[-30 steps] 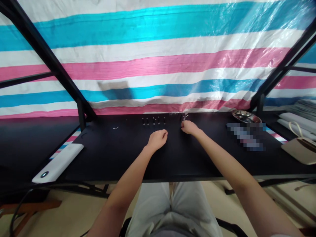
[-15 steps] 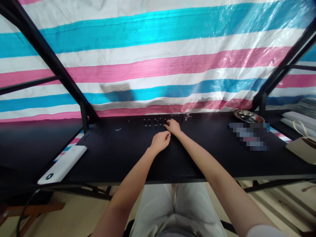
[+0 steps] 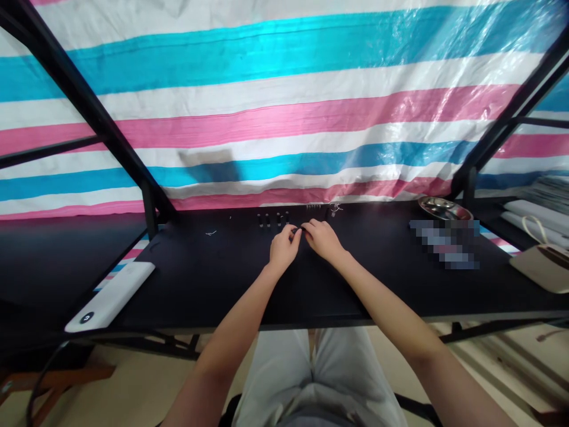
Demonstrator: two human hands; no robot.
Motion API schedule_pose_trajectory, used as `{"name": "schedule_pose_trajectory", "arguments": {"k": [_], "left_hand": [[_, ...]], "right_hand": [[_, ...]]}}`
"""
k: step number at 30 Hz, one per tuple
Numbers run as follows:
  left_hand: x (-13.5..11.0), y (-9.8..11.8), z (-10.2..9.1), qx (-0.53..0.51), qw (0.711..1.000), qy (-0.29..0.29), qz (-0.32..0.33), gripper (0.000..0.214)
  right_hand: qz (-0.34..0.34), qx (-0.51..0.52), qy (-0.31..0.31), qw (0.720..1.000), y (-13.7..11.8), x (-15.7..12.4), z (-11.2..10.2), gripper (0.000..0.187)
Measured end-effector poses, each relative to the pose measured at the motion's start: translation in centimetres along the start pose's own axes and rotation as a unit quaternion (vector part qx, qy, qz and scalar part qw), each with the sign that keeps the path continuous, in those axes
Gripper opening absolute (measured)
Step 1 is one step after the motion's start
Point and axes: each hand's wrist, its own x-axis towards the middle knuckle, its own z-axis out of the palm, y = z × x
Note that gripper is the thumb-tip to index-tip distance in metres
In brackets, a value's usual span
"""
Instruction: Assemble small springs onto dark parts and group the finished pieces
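Note:
My left hand (image 3: 283,249) and my right hand (image 3: 323,238) meet above the middle of the black table. Between their fingertips is a small dark piece (image 3: 299,229), with both hands closed on it; its kind is too small and covered to make out. Just beyond my left hand, several small black pieces with pale ends (image 3: 268,220) stand in a row. A line of small silvery pieces (image 3: 313,207) lies farther back, beyond my right hand. To the right of that line is a small tangle of white bits (image 3: 335,209).
A metal dish (image 3: 445,209) sits at the back right, beside a blurred-out item (image 3: 444,244). A beige bag or case (image 3: 542,268) lies at the far right. On the left edge rests a long white device (image 3: 111,296). Thin white scraps (image 3: 210,233) lie left of the row.
My right hand has drawn back from the right end of the row with a small dark piece. My left hand has come up to meet it, and both now grip the piece.

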Motion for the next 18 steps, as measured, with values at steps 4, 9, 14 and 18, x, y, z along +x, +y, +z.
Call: {"name": "schedule_pose_trajectory", "arguments": {"k": [4, 9, 14, 18], "left_hand": [[-0.2, 0.4, 0.2, -0.102, 0.994, -0.029, 0.022, 0.024], [-0.1, 0.4, 0.2, -0.213, 0.976, -0.052, 0.019, 0.024], [0.0, 0.3, 0.3, -0.235, 0.971, -0.046, 0.017, 0.023], [-0.1, 0.1, 0.4, -0.225, 0.973, -0.046, 0.022, 0.023]], "right_hand": [[0.050, 0.039, 0.057, 0.996, -0.3, -1.3, -0.9, 0.028], [0.140, 0.249, 0.130, 0.950, -0.1, -2.0, -0.9, 0.028], [0.176, 0.443, 0.111, 0.872, -0.3, -2.1, -0.3, 0.039], [0.167, 0.477, 0.102, 0.857, -0.6, -2.0, 0.0, 0.036]]}}
